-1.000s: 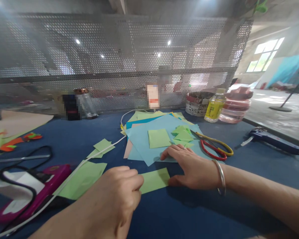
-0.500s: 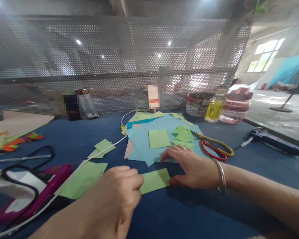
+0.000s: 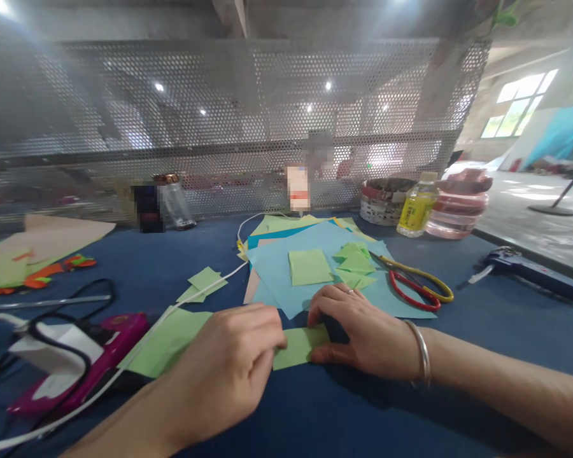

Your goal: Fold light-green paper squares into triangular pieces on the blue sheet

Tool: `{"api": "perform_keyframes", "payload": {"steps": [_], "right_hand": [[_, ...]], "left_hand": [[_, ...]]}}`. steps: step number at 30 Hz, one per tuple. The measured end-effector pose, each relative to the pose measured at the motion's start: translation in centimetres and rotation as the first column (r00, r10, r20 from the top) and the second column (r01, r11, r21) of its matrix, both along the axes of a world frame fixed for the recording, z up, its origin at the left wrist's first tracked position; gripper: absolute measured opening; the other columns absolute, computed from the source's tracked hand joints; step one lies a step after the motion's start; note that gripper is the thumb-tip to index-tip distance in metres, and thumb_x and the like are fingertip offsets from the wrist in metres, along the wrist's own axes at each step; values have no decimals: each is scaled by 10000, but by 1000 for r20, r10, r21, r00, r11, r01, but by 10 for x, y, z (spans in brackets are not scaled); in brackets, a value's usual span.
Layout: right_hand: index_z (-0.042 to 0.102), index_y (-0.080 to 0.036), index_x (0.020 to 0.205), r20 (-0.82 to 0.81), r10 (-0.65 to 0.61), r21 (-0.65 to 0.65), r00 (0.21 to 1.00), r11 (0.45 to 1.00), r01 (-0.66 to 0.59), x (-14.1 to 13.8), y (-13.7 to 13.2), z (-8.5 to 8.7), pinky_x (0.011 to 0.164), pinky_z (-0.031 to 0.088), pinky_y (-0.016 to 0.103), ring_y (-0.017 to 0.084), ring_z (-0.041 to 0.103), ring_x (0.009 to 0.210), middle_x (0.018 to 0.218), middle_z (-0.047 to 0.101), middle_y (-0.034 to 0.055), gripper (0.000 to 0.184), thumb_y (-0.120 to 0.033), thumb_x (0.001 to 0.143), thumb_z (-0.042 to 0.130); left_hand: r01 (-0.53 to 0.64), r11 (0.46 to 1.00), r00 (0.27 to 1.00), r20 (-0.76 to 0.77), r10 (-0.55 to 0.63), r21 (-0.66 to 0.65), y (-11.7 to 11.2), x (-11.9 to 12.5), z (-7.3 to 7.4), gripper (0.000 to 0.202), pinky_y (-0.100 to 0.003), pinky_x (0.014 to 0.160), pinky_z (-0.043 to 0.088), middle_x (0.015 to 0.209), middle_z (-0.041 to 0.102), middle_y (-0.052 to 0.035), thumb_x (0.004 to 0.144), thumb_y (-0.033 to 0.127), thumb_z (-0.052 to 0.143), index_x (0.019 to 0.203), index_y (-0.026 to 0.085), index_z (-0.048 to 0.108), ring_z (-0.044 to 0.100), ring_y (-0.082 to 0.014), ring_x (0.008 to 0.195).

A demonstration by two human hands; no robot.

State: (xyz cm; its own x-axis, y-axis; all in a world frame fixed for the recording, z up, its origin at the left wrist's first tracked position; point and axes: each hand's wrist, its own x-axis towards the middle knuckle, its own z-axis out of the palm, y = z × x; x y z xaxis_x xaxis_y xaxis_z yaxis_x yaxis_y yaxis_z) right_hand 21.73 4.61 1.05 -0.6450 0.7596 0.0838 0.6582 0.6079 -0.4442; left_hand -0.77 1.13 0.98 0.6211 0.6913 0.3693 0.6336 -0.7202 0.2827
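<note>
A pale green paper strip (image 3: 297, 347) lies flat on the blue table between my two hands. At its left end my left hand (image 3: 241, 356) is closed, with fingertips pinching the paper; the left end is hidden under them. My right hand (image 3: 351, 324), wearing a ring and a silver bangle, grips the other end, thumb on the near edge and fingertips on the far edge. Behind the strip, a green paper square (image 3: 310, 267) and small folded green pieces (image 3: 354, 259) rest on light blue sheets (image 3: 272, 280). Beside these lie scissors (image 3: 417, 283) with red and yellow handles.
Left are a magenta power strip (image 3: 124, 327), a white cable (image 3: 148, 337) and green paper (image 3: 172, 337). Behind stand a phone (image 3: 298, 189), a round container (image 3: 384, 207), a yellow-labelled bottle (image 3: 416, 210) and a pink bottle (image 3: 458, 207). A glue gun (image 3: 535, 270) lies right.
My right hand has moved left onto the strip's right end, its fingertips now at the paper's far edge. My left hand stays closed at the left end. The view has shifted slightly.
</note>
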Motion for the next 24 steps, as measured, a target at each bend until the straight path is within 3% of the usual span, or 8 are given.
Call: {"api": "perform_keyframes", "payload": {"steps": [2,5,12,15,18,24], "right_hand": [[599,-189,920,-12,-12,-19,1000,1000,12,-1,0,0,909,385,432,254,483,1035,1035,576,57,315,-330,719,797],[594,-184,893,-47,-44,-31,998,999,43,-1,0,1,873,403,401,241,500,996,984,578,44,315,-239,678,818],[590,-175,762,-116,26,39,993,999,-22,-3,-2,0,825,403,335,202,510,924,889,594,19,234,-132,676,803],[616,-176,737,-159,54,117,986,992,-35,-4,0,0,836,386,331,193,515,915,846,614,14,182,-85,708,770],[625,-177,738,-207,35,149,978,989,-4,-3,3,1,819,376,331,187,533,875,773,625,2,156,-107,731,764],[618,-190,792,-203,47,143,978,990,-17,0,0,0,831,341,338,157,562,836,797,645,-23,174,-25,752,657]], "left_hand": [[-55,997,993,99,61,-57,3,1,0,255,-290,711,427,854,619,-11,877,61,385,851,180,608,579,-151,770],[-121,975,981,130,147,-189,7,2,2,209,-279,776,451,948,647,6,915,137,435,943,214,628,607,-154,851],[-157,871,966,112,234,-465,9,4,5,184,-291,831,450,905,696,29,933,303,498,949,247,672,632,-190,887],[-136,820,961,128,246,-556,8,3,7,245,-285,771,449,887,699,27,941,394,487,938,246,682,624,-197,857],[-130,787,954,140,265,-603,8,0,7,294,-288,759,440,893,696,16,937,451,485,941,234,684,612,-204,859],[-114,794,960,141,243,-597,9,-1,8,300,-275,730,434,839,682,19,946,430,477,911,223,691,598,-187,807]]}}
